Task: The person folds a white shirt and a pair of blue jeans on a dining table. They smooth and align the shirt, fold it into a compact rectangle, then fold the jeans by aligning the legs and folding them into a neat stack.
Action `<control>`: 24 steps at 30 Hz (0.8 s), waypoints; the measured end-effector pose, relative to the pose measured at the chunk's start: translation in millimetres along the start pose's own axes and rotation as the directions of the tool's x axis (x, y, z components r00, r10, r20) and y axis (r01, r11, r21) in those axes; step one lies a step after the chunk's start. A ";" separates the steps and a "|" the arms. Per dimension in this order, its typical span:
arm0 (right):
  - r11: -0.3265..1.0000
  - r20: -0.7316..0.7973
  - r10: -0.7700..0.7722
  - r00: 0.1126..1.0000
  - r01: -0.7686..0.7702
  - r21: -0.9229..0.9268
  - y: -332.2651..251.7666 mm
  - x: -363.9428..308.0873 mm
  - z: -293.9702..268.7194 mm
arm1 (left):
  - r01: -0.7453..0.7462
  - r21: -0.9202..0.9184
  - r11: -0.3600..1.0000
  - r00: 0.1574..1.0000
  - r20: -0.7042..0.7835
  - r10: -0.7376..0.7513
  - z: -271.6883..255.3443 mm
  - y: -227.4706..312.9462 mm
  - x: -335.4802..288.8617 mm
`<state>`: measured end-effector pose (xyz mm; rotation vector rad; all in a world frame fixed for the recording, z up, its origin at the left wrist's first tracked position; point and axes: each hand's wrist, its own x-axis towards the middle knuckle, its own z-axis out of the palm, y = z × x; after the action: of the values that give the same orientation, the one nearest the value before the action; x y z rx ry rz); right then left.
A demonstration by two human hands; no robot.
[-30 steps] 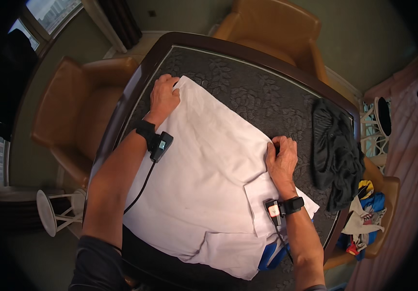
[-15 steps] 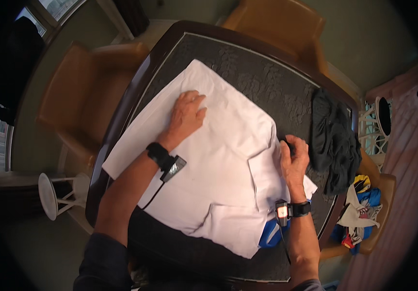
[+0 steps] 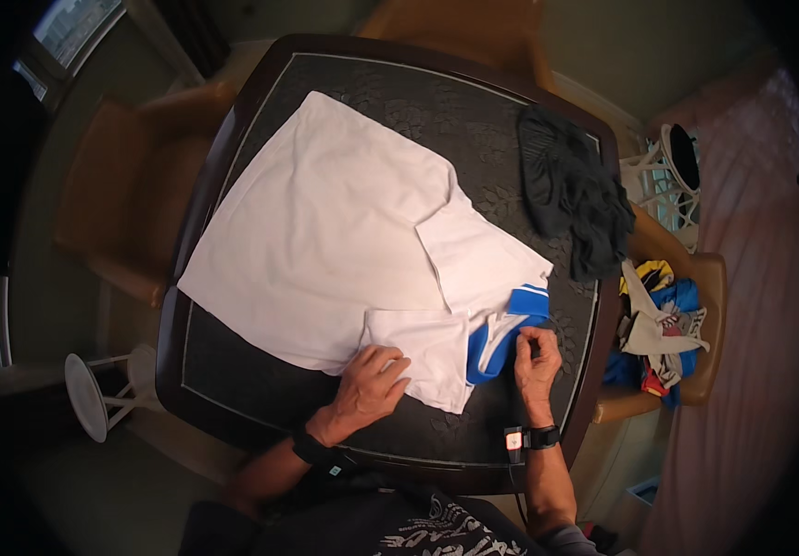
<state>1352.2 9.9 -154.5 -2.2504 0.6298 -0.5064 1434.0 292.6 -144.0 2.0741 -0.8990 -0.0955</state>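
Observation:
A white polo shirt (image 3: pixel 325 213) with a blue collar (image 3: pixel 485 366) lies spread over the table, its hem to the far left and its collar at the near right. One sleeve (image 3: pixel 483 250) points right; the other sleeve (image 3: pixel 423 347) is on the near side. My left hand (image 3: pixel 370 387) has its fingers curled on the near edge of the shirt, beside that near sleeve. At the collar's right end, my right hand (image 3: pixel 537 366) pinches the blue edge between thumb and fingers. Both wrists wear black straps with small devices.
The dark patterned table (image 3: pixel 399 102) has a raised wooden rim. A dark crumpled garment (image 3: pixel 571 195) lies at its right. Beyond, a tan chair (image 3: pixel 710 343) holds several colourful clothes (image 3: pixel 668 324). Another tan chair (image 3: pixel 126 185) and a white stool (image 3: pixel 89 394) stand at left.
My left hand has moved from the shirt's far part toward me, to the near sleeve. My right hand has come nearer, down to the collar. The blue collar now shows more fully.

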 end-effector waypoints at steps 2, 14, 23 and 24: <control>0.982 0.079 -0.178 0.981 0.183 -0.057 1.3 -11.2 -5.6 | -0.046 0.031 0.998 0.996 0.077 0.044 14.5 8.7 -10.4; 0.862 0.236 -0.423 0.875 0.469 -0.193 29.8 2.6 8.8 | -0.233 0.286 0.929 0.954 0.254 0.161 78.0 42.5 -22.3; 0.860 0.267 -0.443 0.856 0.490 -0.144 53.7 -8.3 -8.5 | -0.282 0.076 0.956 0.937 0.236 0.258 85.2 33.5 -41.7; 0.864 0.265 -0.435 0.860 0.482 -0.146 56.6 -13.4 -13.6 | -0.278 0.040 0.960 0.930 0.262 0.258 84.6 32.7 -46.8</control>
<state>1318.3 -24.4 -189.7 -2.6223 0.0131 -0.4182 1349.7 252.2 -185.1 2.0165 -1.3562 -0.1865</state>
